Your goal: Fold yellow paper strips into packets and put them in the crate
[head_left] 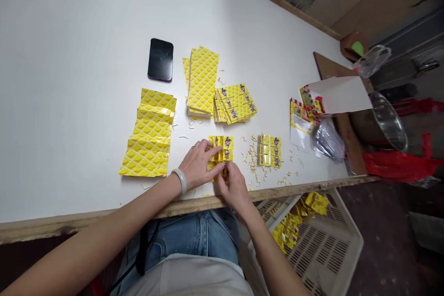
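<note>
A yellow printed card [228, 142] with creases and small cartoon figures lies near the table's front edge, under both hands. From its left side, my left hand [197, 163] holds it down, the fingers over the middle and the thumb near the lower part. At its lower right corner, my right hand [234, 184] has its fingers closed in a pinch; the fingertips are partly hidden. To the right lies a similar folded yellow card [270, 151] among scattered yellow scraps [252, 157]. Behind my hands sits a stack of cards with figures [239, 101].
Yellow patterned sheets [147, 134] lie left, and a taller stack [204, 78] stands behind. A black phone [160, 60] rests further back. Packets [301, 118], a clear plastic bag [328, 138] and a metal pot [390, 122] are right. Below the wooden edge, a plastic crate [354, 245] holds yellow pieces.
</note>
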Motion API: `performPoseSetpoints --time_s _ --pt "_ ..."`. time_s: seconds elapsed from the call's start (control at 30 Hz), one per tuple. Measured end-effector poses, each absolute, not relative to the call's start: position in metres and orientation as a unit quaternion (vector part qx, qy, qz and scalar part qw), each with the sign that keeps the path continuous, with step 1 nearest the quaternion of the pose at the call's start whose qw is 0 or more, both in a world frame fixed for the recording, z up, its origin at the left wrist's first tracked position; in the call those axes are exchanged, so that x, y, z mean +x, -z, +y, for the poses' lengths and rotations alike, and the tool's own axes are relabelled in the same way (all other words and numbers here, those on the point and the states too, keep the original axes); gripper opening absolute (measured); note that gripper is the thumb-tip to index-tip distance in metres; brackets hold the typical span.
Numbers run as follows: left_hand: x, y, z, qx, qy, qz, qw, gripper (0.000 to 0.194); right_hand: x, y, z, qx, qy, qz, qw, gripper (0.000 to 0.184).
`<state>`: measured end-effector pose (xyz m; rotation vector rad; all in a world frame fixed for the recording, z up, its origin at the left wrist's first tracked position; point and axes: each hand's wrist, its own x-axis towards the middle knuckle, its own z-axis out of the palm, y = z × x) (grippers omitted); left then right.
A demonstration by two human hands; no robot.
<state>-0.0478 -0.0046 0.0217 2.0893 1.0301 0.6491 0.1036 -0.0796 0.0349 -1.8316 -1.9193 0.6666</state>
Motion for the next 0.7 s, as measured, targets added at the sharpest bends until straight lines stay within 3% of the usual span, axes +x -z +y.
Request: performPoseSetpoints --time_s 0.13,0.2,0.27,0.4,0.53,0.7 --pt "-0.047 -0.015 0.002 0.819 -0.246 0.381 0.351 0.044 0.124 -0.052 -0.083 -0.625 -0.322 -0.668 0.243 0.035" --pt "-0.049 -0.01 0.005 0.83 -0.244 0.364 0.345 0.052 0.136 -0.057 -0.08 -0.628 -0.289 -0.681 0.241 0.041" --pt "-0.05 -0.007 0.006 0.845 -0.234 0.356 0.322 0.05 0.146 -0.058 -0.073 -0.625 -0.205 -0.73 0.187 0.042" --pt "-0.05 -0.009 -0.001 0.887 -0.2 0.361 0.205 0.021 0.155 -0.049 -0.059 -0.612 -0.112 -0.776 0.102 0.036" --pt "-0.048 -0.014 -0.008 0.89 -0.228 0.379 0.11 0.02 0.154 -0.042 -0.058 -0.607 -0.077 -0.783 0.114 0.033" --pt "-0.045 -0.012 -0.005 0.918 -0.214 0.313 0.116 0.023 0.148 -0.037 -0.059 -0.567 -0.064 -0.808 0.146 0.044"
